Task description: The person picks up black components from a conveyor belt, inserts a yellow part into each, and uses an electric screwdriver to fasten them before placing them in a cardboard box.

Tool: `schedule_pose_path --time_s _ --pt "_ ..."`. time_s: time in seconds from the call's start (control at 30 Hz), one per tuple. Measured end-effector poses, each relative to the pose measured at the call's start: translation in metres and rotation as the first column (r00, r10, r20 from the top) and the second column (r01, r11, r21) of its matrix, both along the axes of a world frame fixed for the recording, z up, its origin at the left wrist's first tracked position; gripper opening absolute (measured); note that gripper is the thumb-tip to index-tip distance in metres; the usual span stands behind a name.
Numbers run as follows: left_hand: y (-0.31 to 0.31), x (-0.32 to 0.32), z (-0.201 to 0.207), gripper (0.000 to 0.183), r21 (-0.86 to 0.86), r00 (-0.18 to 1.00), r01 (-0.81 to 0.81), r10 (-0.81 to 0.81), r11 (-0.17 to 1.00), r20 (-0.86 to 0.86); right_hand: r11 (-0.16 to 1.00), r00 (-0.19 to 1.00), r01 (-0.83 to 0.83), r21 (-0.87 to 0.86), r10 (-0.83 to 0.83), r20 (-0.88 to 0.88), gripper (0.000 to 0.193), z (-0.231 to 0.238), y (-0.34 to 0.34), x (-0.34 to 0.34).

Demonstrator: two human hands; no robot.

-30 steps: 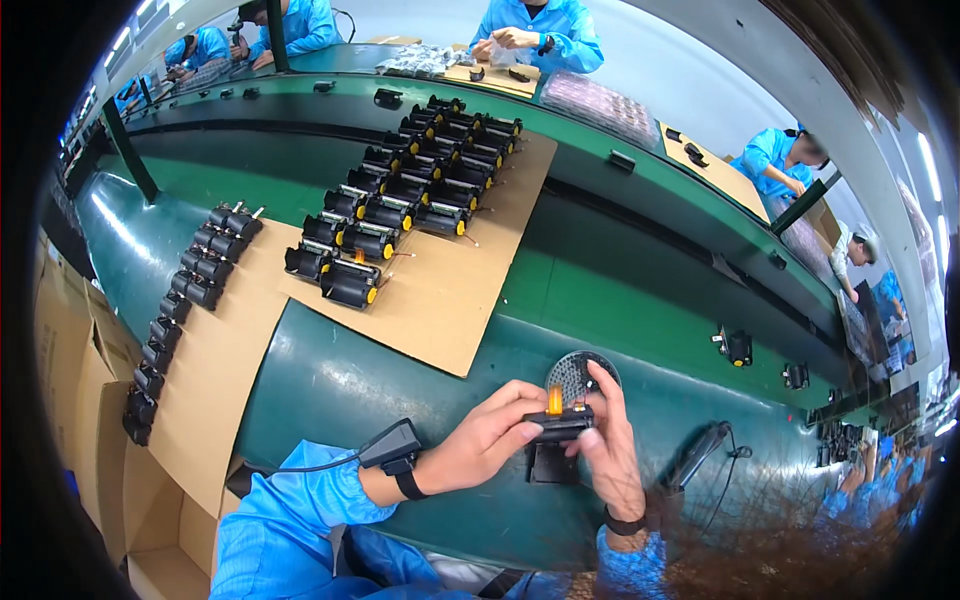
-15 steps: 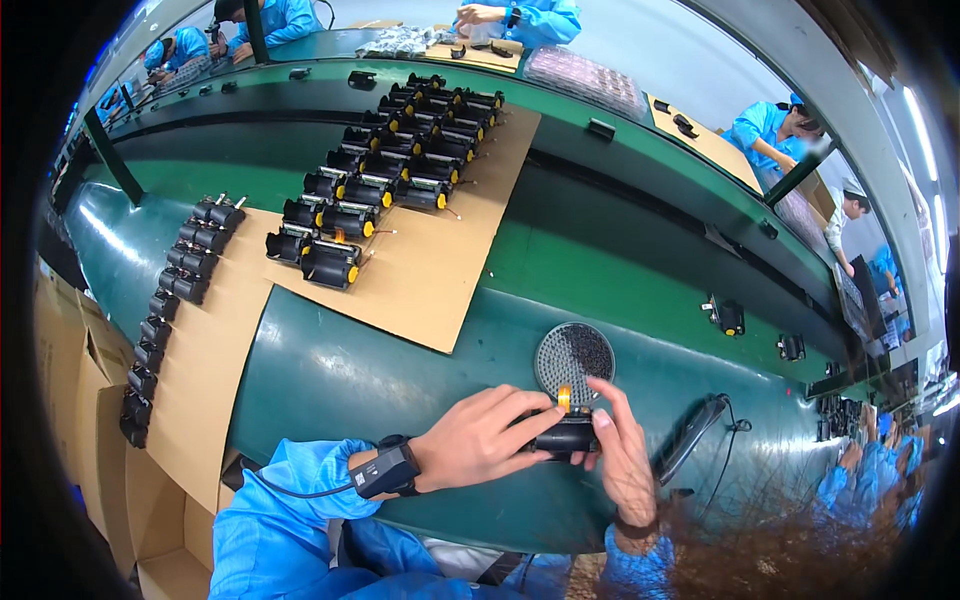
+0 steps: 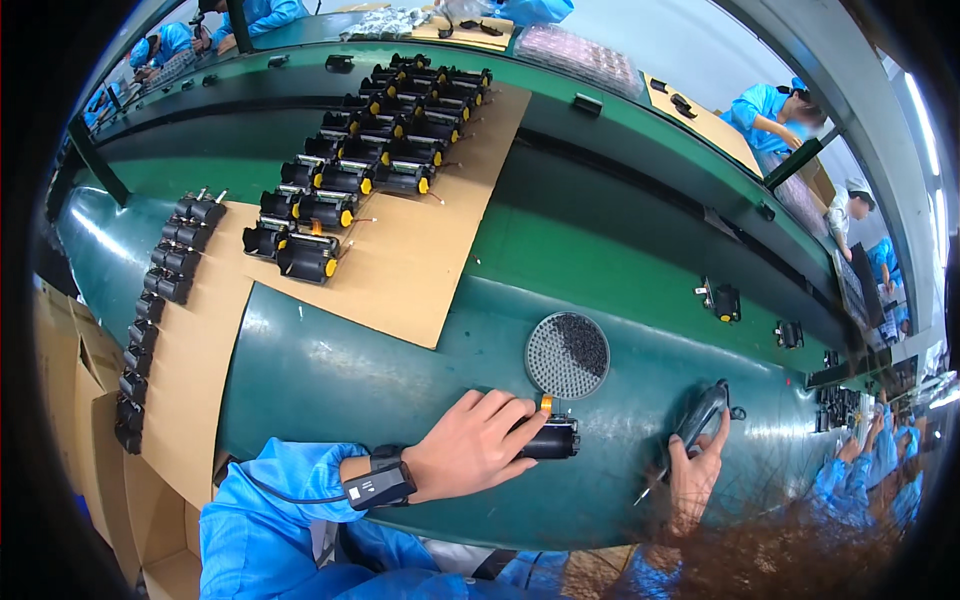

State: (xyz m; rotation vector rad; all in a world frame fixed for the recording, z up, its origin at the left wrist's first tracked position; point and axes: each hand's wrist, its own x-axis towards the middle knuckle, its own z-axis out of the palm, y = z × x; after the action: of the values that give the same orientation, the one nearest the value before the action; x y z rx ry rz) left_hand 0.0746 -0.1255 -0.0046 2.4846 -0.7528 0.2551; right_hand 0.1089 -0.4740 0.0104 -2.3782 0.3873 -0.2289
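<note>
My left hand (image 3: 474,447) is closed on a black plastic housing (image 3: 553,440), cylindrical in shape, resting on the green bench top. An orange ribbon cable (image 3: 546,404) sticks up from it beside my fingertips. To the right, my right hand (image 3: 697,472) grips a dark electric screwdriver (image 3: 703,412), its thin metal bit (image 3: 645,493) pointing down toward me. Just beyond the housing sits a round grey dish (image 3: 556,366) with a studded surface, its right part covered by small black screws (image 3: 582,342).
Rows of black housings with yellow caps (image 3: 340,178) stand on cardboard (image 3: 412,290) at the far left. Another line of black parts (image 3: 150,310) runs along the left cardboard. Two loose assemblies, one here (image 3: 727,302), lie on the right. Co-workers in blue sit beyond a raised green ledge.
My right hand has left the housing and moved right, taking hold of the screwdriver that was lying on the bench. My left hand still holds the housing.
</note>
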Motion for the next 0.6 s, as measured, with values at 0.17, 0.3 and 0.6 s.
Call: schedule_pose_path --time_s 0.17,0.3,0.6 --pt "0.001 0.003 -0.002 0.06 0.017 1.0 0.019 -0.018 1.0 -0.025 0.558 0.958 -0.273 0.784 0.086 0.273 0.084 0.011 0.022 0.008" --pt "0.004 0.004 -0.002 0.06 -0.004 0.998 0.031 -0.031 1.0 -0.046 -0.166 0.758 -0.598 0.784 0.198 0.621 0.062 0.017 0.053 0.042" --pt "0.007 0.004 -0.009 0.059 -0.045 0.998 0.031 -0.034 0.999 -0.058 -0.002 0.743 -0.666 0.746 0.088 0.664 0.055 0.042 0.13 0.092"
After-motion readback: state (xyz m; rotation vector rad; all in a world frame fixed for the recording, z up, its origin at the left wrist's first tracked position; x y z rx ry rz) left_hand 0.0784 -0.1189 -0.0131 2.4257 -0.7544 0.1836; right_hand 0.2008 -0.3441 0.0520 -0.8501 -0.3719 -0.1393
